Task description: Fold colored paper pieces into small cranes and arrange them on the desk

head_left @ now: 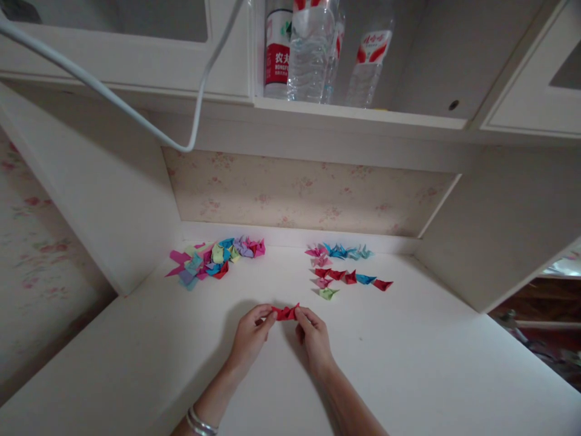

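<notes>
A small red folded-paper piece point(287, 313) is stretched between both hands above the middle of the white desk point(385, 363). My left hand point(252, 332) pinches its left end between thumb and fingers. At the other end, my right hand point(314, 336) has its thumb and forefinger closed on a pointed tip. Beyond the right hand lie rows of folded paper pieces, among them a blue one point(365, 279), a red one point(382, 284) and a light green one point(328, 293). Farther left is a heap of multicoloured folded papers point(213, 257).
Overhead, a white shelf point(363, 117) holds several plastic bottles, one a clear bottle point(311, 54). A white bent tube point(136, 115) hangs across the upper left. Side panels point(512, 224) of the cabinet close in the desk, with a floral back wall point(299, 191) behind.
</notes>
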Demonstrator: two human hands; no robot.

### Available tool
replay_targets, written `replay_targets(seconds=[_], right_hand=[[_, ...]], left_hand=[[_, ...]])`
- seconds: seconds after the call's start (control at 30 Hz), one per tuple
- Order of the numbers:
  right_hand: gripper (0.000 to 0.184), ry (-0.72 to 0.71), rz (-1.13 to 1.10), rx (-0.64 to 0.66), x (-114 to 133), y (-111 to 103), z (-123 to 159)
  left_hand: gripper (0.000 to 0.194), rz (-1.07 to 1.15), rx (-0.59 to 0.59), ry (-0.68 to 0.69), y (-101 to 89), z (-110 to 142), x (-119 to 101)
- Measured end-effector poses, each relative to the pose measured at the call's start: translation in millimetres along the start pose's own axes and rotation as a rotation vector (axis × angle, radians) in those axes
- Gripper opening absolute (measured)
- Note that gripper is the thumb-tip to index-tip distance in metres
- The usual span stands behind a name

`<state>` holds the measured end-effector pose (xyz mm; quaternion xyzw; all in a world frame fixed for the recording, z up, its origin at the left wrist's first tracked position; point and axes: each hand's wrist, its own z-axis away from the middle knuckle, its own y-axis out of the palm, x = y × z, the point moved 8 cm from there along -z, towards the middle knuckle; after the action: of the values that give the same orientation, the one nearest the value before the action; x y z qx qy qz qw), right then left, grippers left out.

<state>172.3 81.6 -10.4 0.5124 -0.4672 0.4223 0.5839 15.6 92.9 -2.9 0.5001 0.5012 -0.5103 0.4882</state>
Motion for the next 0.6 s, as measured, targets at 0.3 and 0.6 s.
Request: replay_targets(seconds=[0.3,0.6], right_hand=[[0.037,-0.004,0.004,-0.001,-1.3,-0.8,0.1],[0.04,-0.002,0.022,0.01,-1.7,-1.3,-0.7]], left_hand=[[0.047,0.026,0.015,-0.053,-0.1,1.0,3.5],[0.054,0.093,-0.019,-0.043,-1.7,1.3,-0.3]])
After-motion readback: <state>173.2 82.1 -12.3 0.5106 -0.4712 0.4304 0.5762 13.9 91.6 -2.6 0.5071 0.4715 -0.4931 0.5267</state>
